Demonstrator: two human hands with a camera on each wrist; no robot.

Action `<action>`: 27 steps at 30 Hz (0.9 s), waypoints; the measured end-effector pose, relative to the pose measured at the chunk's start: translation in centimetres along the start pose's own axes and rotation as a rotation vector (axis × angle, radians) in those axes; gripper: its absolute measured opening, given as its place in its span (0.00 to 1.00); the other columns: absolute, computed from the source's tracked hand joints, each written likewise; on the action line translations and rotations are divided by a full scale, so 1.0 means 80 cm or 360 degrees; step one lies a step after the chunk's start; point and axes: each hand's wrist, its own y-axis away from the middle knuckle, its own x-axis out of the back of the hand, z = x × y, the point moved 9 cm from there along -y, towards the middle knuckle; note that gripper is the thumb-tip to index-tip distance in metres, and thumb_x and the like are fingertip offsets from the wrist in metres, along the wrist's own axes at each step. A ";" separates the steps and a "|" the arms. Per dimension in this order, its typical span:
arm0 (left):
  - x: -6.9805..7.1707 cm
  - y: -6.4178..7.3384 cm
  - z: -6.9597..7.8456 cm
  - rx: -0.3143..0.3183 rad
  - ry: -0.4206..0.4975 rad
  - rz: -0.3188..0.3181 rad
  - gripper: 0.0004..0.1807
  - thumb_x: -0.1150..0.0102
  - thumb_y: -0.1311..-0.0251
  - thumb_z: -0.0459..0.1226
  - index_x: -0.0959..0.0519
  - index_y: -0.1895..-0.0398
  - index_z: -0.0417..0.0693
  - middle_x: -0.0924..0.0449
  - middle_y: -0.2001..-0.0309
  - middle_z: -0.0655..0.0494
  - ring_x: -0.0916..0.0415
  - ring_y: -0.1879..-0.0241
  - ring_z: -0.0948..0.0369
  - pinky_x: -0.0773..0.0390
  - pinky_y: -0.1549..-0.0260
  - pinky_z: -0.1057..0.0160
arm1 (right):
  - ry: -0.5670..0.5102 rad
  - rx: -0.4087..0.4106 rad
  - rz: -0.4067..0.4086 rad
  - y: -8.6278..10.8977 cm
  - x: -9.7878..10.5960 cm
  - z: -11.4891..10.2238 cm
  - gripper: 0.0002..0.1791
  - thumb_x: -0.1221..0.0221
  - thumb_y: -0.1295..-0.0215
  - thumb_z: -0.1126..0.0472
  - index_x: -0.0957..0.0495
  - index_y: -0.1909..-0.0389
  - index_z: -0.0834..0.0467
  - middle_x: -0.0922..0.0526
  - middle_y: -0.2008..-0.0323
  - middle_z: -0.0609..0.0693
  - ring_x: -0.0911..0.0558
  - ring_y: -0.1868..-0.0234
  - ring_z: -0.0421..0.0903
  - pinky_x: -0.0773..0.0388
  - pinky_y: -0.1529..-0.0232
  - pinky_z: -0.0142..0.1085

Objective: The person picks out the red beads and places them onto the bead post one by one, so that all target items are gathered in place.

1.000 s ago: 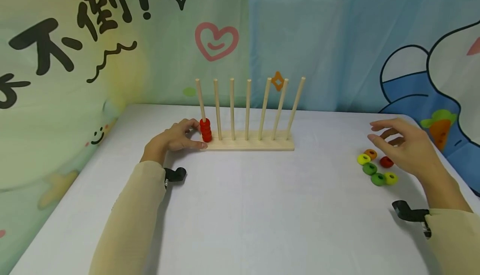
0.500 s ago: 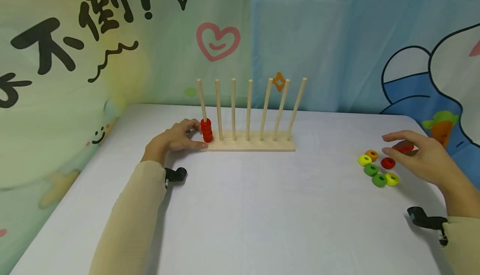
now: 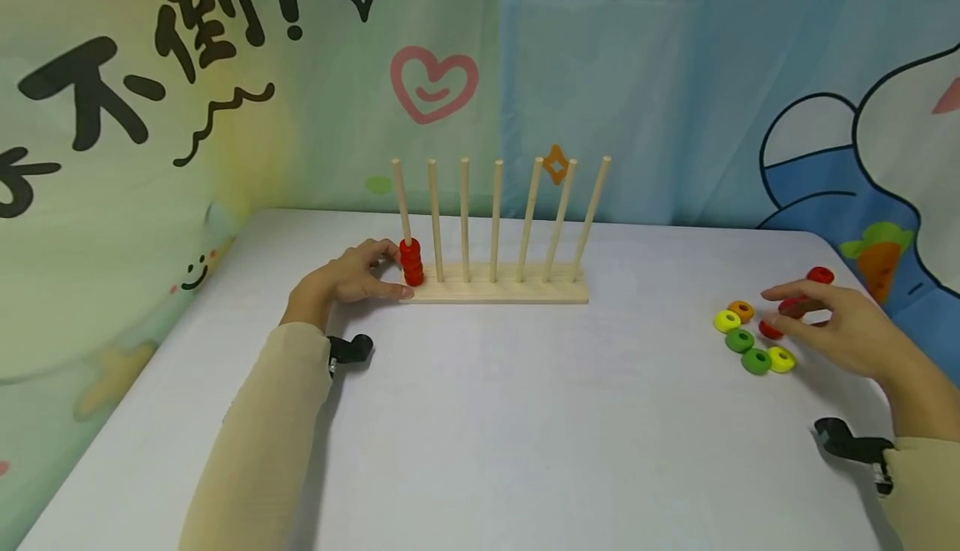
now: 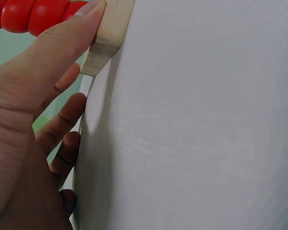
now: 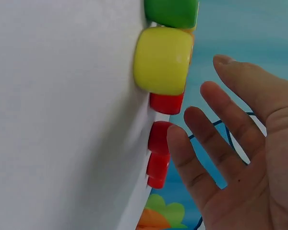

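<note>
A wooden peg stand (image 3: 495,293) with a row of upright pegs stands at the middle back of the table. Red beads (image 3: 411,262) are stacked on its leftmost peg. My left hand (image 3: 352,274) grips the stand's left end, and in the left wrist view the thumb (image 4: 62,45) presses on the wooden base (image 4: 113,33). At the right, my right hand (image 3: 847,330) hovers over loose beads with thumb and fingers apart and nothing between them. Under its fingertips a red bead (image 3: 770,330) is partly hidden; another red bead (image 3: 820,275) lies beyond.
Beside the right hand lie an orange bead (image 3: 741,311), yellow beads (image 3: 782,359) and green beads (image 3: 756,361). A white cloth covers the table (image 3: 525,418). A printed curtain (image 3: 622,76) hangs behind it.
My right hand has moved right and lower over the beads, drawing nearer the red ones. A red bead beyond the fingers now shows. The left hand stays on the stand.
</note>
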 end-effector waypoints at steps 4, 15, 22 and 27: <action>0.001 0.000 0.000 0.0015 0.0000 0.0004 0.32 0.27 0.52 0.57 0.29 0.46 0.60 0.37 0.36 0.53 0.46 0.34 0.47 0.43 0.38 0.36 | 0.0007 -0.0018 -0.0052 0.002 -0.006 0.006 0.24 0.37 0.33 0.51 0.25 0.42 0.60 0.22 0.52 0.66 0.29 0.49 0.68 0.27 0.58 0.65; -0.001 0.000 -0.004 0.0035 0.0028 0.0008 0.33 0.27 0.53 0.57 0.30 0.46 0.60 0.37 0.36 0.52 0.46 0.34 0.47 0.43 0.37 0.37 | 0.0029 -0.0011 -0.0129 0.005 -0.020 0.015 0.23 0.35 0.35 0.54 0.25 0.43 0.60 0.22 0.52 0.66 0.28 0.50 0.68 0.20 0.65 0.54; 0.002 0.000 -0.001 0.0023 0.0032 0.0027 0.31 0.27 0.53 0.57 0.29 0.48 0.61 0.36 0.37 0.55 0.46 0.35 0.48 0.43 0.38 0.37 | 0.0014 -0.0019 -0.0156 0.006 -0.022 0.016 0.23 0.35 0.35 0.58 0.26 0.43 0.62 0.24 0.50 0.68 0.28 0.50 0.72 0.18 0.64 0.54; -0.001 0.000 -0.004 0.0050 0.0050 0.0008 0.31 0.26 0.54 0.58 0.29 0.49 0.61 0.37 0.36 0.55 0.44 0.34 0.49 0.43 0.37 0.37 | -0.0008 -0.0022 -0.0060 0.009 -0.015 0.013 0.21 0.38 0.32 0.56 0.26 0.43 0.63 0.27 0.48 0.68 0.28 0.50 0.74 0.20 0.62 0.60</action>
